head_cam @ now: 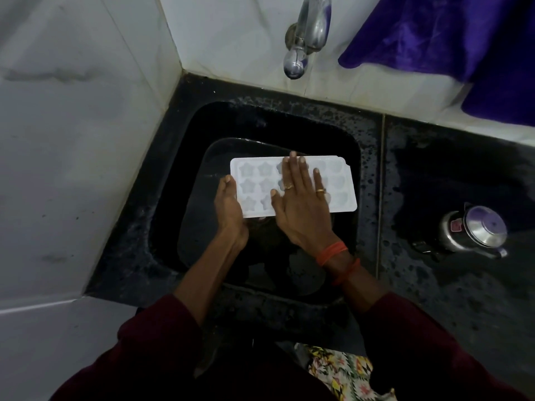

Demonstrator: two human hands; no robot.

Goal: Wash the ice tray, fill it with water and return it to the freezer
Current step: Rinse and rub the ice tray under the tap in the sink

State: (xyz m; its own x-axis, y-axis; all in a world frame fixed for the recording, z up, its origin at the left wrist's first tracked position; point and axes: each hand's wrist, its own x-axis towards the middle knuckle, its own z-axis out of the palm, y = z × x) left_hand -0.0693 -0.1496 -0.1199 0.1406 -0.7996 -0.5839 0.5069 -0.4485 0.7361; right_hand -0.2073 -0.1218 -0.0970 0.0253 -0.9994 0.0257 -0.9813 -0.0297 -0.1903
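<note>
The tray (341,198) is looking like matt white plastic. The tap (311,27) and pot (474,231) are gleaming as polished metal.

A white ice tray (251,180) with star-shaped moulds sits over a black sink (260,123) below a steel tap (309,30), left hand (229,208) gripping its end, right hand (301,208) flat across it.

One ice tray (341,195), one tap (307,39), one kettle (474,230), two rings (288,185) (320,191).

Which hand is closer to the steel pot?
Right: the right hand lies flat on the ice tray, left of the steel pot; the left hand holds the tray's farther end.
</note>
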